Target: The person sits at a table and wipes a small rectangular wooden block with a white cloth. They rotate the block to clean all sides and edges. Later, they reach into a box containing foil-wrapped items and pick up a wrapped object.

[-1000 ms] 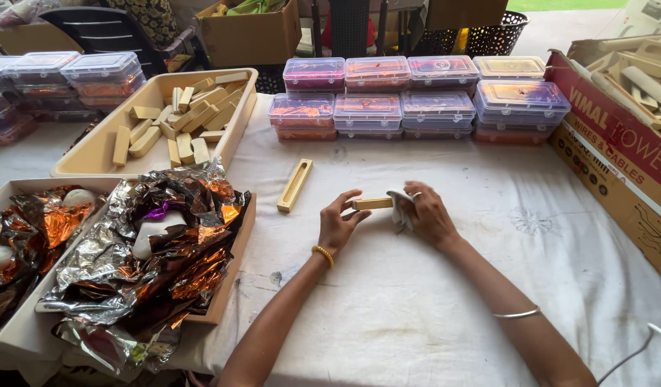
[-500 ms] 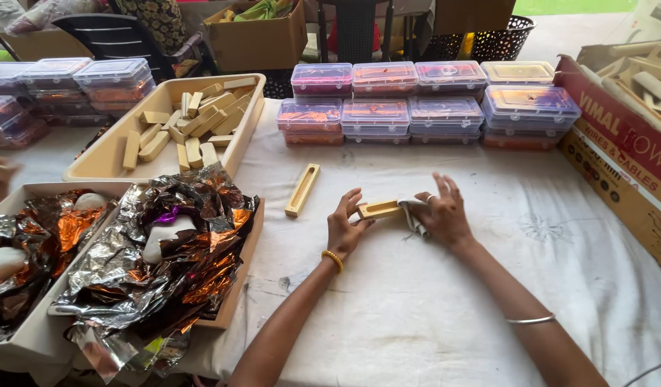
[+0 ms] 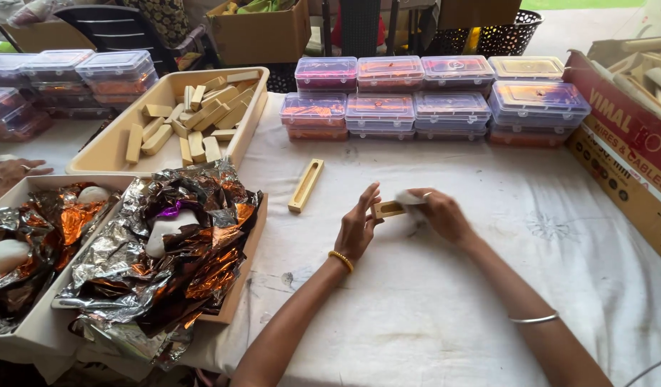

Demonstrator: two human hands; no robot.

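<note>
Both forearms are bare, with no sleeves in view. The left hand point(image 3: 358, 231) has a thin beaded bangle of yellow-gold colour point(image 3: 340, 261) sitting close at the wrist. The right hand point(image 3: 445, 215) wears a slim plain silver-coloured metal bangle point(image 3: 534, 319) further up the forearm, nearer the elbow, and a small pale ring on one finger.

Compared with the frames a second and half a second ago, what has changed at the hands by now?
Little changed: the left hand still pinches the small wooden block, and the right hand has curled closed over a whitish wad at its end. The slotted wooden holder and lidded boxes stayed put.
</note>
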